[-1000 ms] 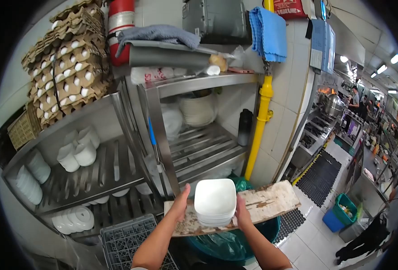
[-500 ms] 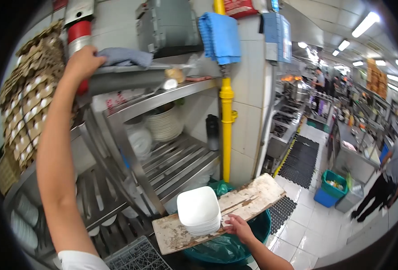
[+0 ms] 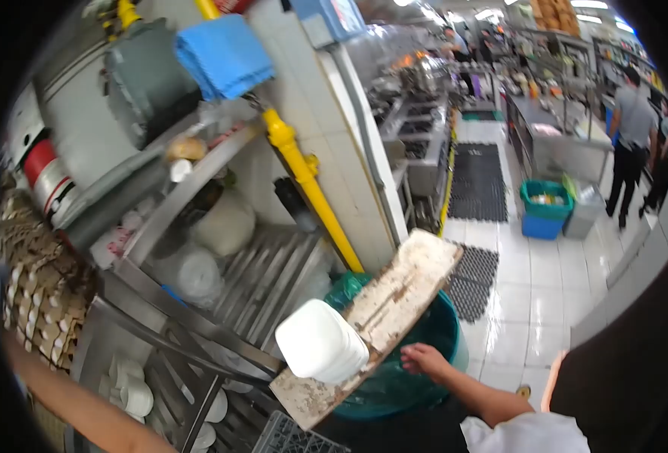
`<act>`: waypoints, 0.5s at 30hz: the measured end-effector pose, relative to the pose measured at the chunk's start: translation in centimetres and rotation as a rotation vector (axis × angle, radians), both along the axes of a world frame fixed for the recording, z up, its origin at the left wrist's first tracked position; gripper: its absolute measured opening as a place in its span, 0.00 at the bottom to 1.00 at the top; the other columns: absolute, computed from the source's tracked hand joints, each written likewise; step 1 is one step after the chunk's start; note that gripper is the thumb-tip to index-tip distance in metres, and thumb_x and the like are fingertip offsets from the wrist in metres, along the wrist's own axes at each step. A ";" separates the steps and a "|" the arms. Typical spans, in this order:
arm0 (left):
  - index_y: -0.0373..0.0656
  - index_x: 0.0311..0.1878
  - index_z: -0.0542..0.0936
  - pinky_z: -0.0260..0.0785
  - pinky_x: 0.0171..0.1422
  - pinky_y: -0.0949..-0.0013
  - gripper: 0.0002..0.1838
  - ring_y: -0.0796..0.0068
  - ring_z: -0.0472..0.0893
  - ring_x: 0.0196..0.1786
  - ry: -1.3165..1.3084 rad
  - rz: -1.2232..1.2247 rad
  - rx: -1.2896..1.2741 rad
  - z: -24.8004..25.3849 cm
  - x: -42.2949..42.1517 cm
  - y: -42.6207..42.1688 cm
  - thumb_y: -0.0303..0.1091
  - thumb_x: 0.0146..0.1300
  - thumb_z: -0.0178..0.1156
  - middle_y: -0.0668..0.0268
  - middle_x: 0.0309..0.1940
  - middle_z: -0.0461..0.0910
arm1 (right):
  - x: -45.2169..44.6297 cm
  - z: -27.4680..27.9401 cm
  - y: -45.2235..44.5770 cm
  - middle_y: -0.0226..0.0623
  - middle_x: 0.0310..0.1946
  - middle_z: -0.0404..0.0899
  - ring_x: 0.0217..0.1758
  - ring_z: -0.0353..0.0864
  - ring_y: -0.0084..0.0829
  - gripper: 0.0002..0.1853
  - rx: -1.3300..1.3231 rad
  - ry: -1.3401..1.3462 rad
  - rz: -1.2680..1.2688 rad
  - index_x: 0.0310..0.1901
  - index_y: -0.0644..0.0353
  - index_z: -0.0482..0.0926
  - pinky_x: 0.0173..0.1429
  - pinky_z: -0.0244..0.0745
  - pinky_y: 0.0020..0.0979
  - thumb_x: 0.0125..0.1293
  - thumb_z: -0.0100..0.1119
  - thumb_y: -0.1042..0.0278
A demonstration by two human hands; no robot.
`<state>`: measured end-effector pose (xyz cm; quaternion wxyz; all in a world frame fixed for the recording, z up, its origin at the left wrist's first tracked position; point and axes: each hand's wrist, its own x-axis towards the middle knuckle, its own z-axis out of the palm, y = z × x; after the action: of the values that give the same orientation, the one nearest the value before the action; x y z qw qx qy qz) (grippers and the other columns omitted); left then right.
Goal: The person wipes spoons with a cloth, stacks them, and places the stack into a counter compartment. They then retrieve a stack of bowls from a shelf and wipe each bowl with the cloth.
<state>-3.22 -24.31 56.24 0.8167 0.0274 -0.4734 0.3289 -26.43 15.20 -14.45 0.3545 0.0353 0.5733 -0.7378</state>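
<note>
The right hand's (image 3: pixel 423 359) fingers are lying loosely bent; whether they are meeting the thumb, I cannot tell. The hand is hovering over a round teal bin (image 3: pixel 457 341), just beside a worn whitish wooden board (image 3: pixel 408 281). A stack of square white bowls (image 3: pixel 317 341) is resting on the board. The left hand's fingers are lying out of view.

Wall (image 3: pixel 311 98): pale tiles here, a yellow pipe (image 3: pixel 323 208) running right down alongside!
Rack (image 3: pixel 273 287): slatted metal, over on the left.
Floor (image 3: pixel 530 302): glossy white tiles, black mats (image 3: pixel 476 181) down the aisle.
Stove (image 3: pixel 421 127): flames (image 3: pixel 418 57) up at the far end!
Counter (image 3: pixel 572 158): metal, facing it across the aisle.
Lights (image 3: pixel 589 4): bright strips overhead.
</note>
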 end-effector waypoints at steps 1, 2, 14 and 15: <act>0.38 0.49 0.78 0.72 0.54 0.57 0.16 0.55 0.81 0.50 -0.040 0.000 -0.021 -2.6 1.0 2.0 0.40 0.66 0.57 0.50 0.45 0.81 | 0.0 0.3 -0.1 0.30 0.45 0.82 0.43 0.81 0.24 0.20 -0.052 0.017 0.001 0.56 0.54 0.79 0.46 0.79 0.30 0.71 0.59 0.50; 0.38 0.49 0.77 0.72 0.54 0.57 0.16 0.56 0.81 0.50 -0.080 0.007 -0.021 -5.4 1.8 3.2 0.40 0.65 0.58 0.51 0.45 0.81 | 0.3 1.9 -0.1 0.29 0.44 0.81 0.42 0.80 0.23 0.19 -0.072 0.044 0.006 0.54 0.55 0.79 0.46 0.78 0.29 0.71 0.59 0.50; 0.41 0.49 0.73 0.73 0.53 0.62 0.15 0.67 0.81 0.47 -1.078 0.204 1.194 -45.0 1.4 15.3 0.34 0.62 0.62 0.58 0.45 0.78 | 7.6 20.7 -6.8 0.42 0.78 0.49 0.79 0.53 0.36 0.57 -0.742 0.496 0.767 0.79 0.58 0.44 0.76 0.56 0.40 0.61 0.56 0.26; 0.39 0.50 0.74 0.73 0.55 0.62 0.17 0.64 0.81 0.49 -0.990 -0.596 1.316 -46.2 0.1 17.6 0.33 0.60 0.63 0.55 0.48 0.78 | 8.1 20.7 -8.2 0.41 0.80 0.36 0.82 0.39 0.33 0.65 -0.702 0.576 0.795 0.79 0.59 0.33 0.79 0.49 0.38 0.57 0.54 0.20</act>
<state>-3.10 -6.74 10.01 0.3878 0.2226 -0.8546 -0.2641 -18.33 6.97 6.26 0.4239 -0.5021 0.3380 -0.6737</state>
